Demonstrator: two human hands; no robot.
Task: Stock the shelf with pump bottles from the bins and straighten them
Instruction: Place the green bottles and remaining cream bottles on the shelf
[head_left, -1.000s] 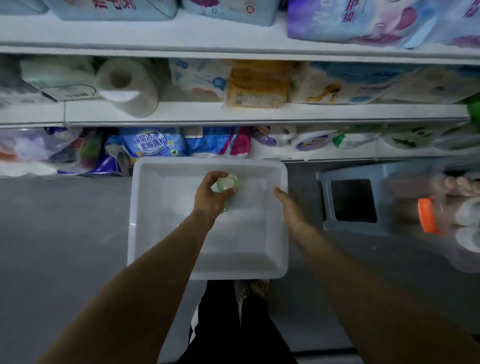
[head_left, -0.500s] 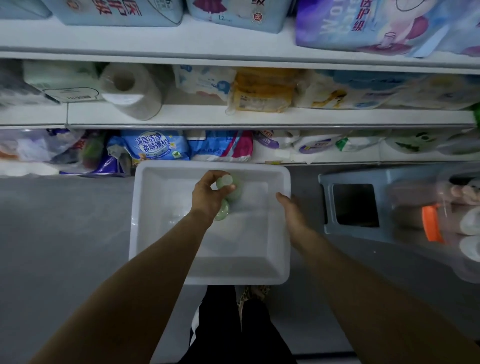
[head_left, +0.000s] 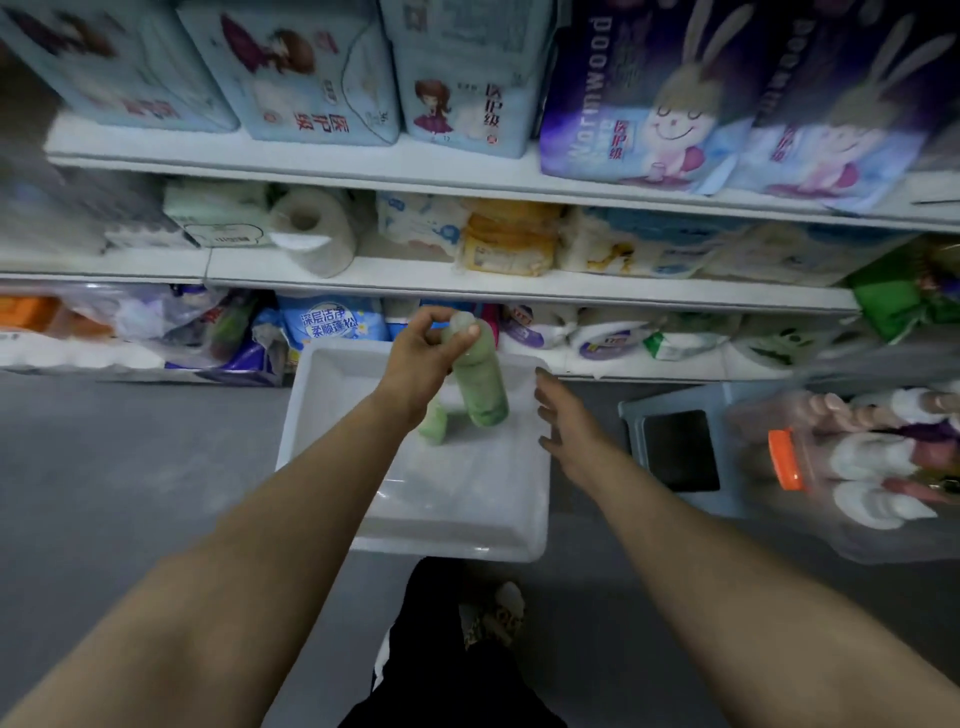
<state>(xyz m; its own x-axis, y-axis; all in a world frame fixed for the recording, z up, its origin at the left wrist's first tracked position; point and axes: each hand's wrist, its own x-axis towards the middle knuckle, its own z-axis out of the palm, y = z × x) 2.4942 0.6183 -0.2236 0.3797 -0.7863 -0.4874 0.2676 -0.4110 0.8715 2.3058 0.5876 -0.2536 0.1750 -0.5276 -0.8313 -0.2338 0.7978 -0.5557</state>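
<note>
A white plastic bin (head_left: 332, 405) sits on the grey floor before the shelves. My left hand (head_left: 421, 358) grips a green bottle (head_left: 480, 382) by its pale cap, and the bottle hangs above the bin. A second, smaller green bottle (head_left: 434, 423) lies in the bin just below my left wrist. My right hand (head_left: 563, 421) hovers with fingers spread over the bin's right rim and holds nothing.
Shelves (head_left: 467, 283) ahead carry tissue packs, paper rolls and purple rabbit-print packs. A blue-grey stool (head_left: 675, 447) stands right of the bin. A clear bin (head_left: 857, 467) with pink and white bottles and an orange cap sits at the far right.
My left hand has lifted the green bottle up out of the bin. My right hand has come off the bin's rim and opened. The camera has tilted up toward the shelves.
</note>
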